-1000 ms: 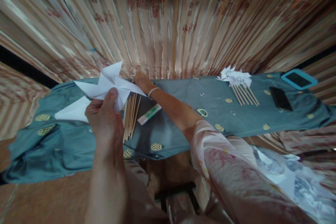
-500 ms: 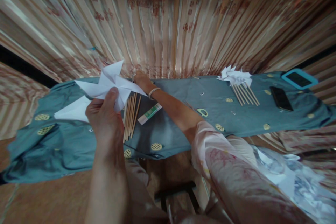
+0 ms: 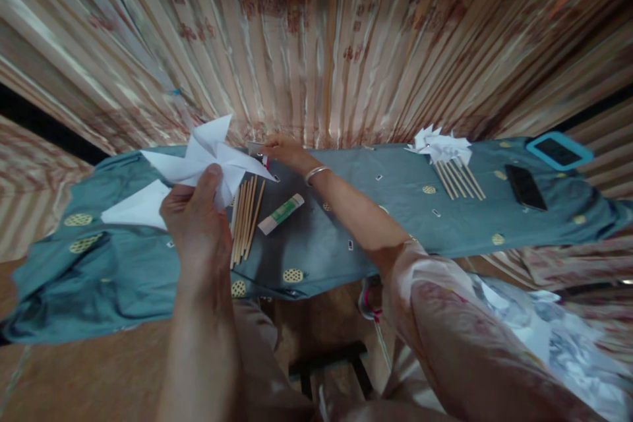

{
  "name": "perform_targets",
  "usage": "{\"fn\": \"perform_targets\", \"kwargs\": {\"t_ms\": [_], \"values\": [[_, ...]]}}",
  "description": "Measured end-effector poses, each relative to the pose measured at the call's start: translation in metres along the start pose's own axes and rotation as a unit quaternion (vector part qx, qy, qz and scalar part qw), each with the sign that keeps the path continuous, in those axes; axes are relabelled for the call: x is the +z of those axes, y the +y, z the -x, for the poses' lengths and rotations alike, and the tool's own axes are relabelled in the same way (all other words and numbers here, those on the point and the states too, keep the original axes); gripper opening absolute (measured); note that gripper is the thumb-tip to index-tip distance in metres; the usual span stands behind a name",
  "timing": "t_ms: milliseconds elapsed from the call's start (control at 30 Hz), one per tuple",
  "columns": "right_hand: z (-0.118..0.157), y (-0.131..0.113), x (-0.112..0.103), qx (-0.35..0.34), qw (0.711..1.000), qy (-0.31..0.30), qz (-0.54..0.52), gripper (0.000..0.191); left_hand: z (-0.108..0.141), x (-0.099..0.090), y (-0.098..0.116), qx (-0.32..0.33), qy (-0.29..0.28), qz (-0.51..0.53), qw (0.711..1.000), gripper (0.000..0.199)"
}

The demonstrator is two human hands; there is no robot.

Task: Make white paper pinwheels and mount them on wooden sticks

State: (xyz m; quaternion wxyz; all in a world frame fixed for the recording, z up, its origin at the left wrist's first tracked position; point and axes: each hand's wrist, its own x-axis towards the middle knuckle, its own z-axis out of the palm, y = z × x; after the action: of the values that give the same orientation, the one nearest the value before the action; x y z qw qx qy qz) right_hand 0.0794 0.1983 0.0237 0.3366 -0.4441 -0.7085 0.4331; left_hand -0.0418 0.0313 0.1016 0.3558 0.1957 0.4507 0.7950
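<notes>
My left hand (image 3: 198, 201) pinches a white folded-paper pinwheel (image 3: 210, 151) between thumb and fingers, raised above the table's left part. My right hand (image 3: 284, 148) is at the table's far edge, its fingers closed beside a small greyish item (image 3: 255, 148) with some dark and red on it, partly hidden by a pinwheel blade. What those fingers hold I cannot make out. Below the pinwheel lie several thin wooden sticks (image 3: 247, 221), side by side. A green-and-white glue stick (image 3: 281, 213) rests to their right. White paper (image 3: 136, 206) lies left of my left hand.
Finished pinwheels on sticks (image 3: 442, 145) lie in a stack at the right. Beyond them are a black phone (image 3: 525, 187) and a blue-framed tablet (image 3: 560, 150). A teal cloth (image 3: 321, 264) covers the narrow table. A pleated curtain (image 3: 316, 46) hangs directly behind it.
My right hand has come out from behind the pinwheel, moving slightly right along the far edge. The small item beside it now shows. My left hand still holds the pinwheel in place.
</notes>
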Motion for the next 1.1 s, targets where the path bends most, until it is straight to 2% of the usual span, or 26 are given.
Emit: {"fn": "perform_targets", "kwargs": {"t_ms": [100,233,367,467,567,733,933,1100], "values": [[0.047,0.004,-0.021,0.001,1.000,0.010,-0.016,0.017,0.001,0.000,-0.002,0.002,-0.007,-0.002,1.000,0.029],[0.133,0.020,-0.045,0.014,1.000,0.001,-0.006,0.008,0.003,0.003,-0.011,0.006,-0.039,-0.005,0.999,0.024],[0.211,0.039,-0.055,0.007,0.993,-0.004,0.114,0.007,0.012,0.006,-0.027,0.017,-0.076,-0.022,0.997,0.021],[0.244,0.046,-0.052,-0.008,0.983,-0.001,0.181,0.007,0.024,0.009,-0.042,-0.009,-0.124,-0.056,0.991,0.010],[0.256,0.048,-0.045,-0.026,0.974,0.015,0.225,0.009,0.037,0.013,-0.054,-0.036,-0.154,-0.104,0.982,0.010],[0.261,0.043,-0.036,-0.040,0.964,0.038,0.260,0.010,0.044,0.018,-0.063,-0.032,-0.154,-0.160,0.975,0.020],[0.267,0.041,-0.040,-0.065,0.959,0.020,0.275,0.012,0.034,0.019,-0.061,-0.015,-0.143,-0.136,0.980,0.023],[0.270,0.041,-0.039,-0.077,0.953,0.034,0.291,0.017,0.034,0.019,-0.057,-0.019,-0.140,-0.136,0.981,0.014]]}}
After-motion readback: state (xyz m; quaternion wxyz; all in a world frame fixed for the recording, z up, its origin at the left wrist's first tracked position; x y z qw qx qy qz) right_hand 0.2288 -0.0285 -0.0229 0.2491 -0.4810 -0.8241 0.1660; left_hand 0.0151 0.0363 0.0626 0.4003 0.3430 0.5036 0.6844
